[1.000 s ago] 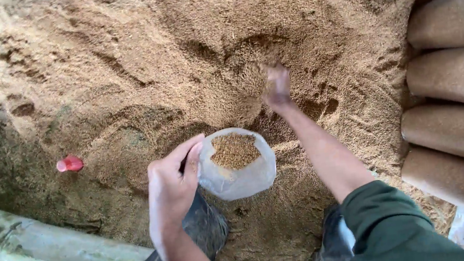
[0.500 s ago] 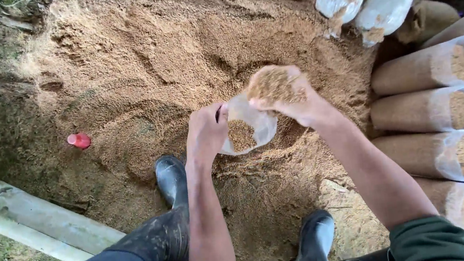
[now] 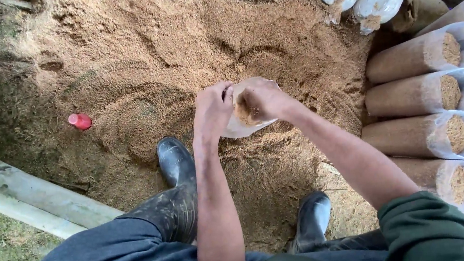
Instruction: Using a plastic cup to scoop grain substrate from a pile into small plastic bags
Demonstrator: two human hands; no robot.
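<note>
Now the clear bag (image 3: 243,124) hangs above the sawdust pile (image 3: 174,43), between both hands and just ahead of the boots (image 3: 176,162). The left hand (image 3: 213,108) grips the bag's rim, probably to keep the mouth open. The right hand (image 3: 259,101) is cupped over the mouth, fingers curled around sawdust. On the right, filled bags (image 3: 416,96) lie stacked, so room there is narrow. To the left the pile is open, up to a small red cap (image 3: 80,121) and a pale pipe (image 3: 22,197).
</note>
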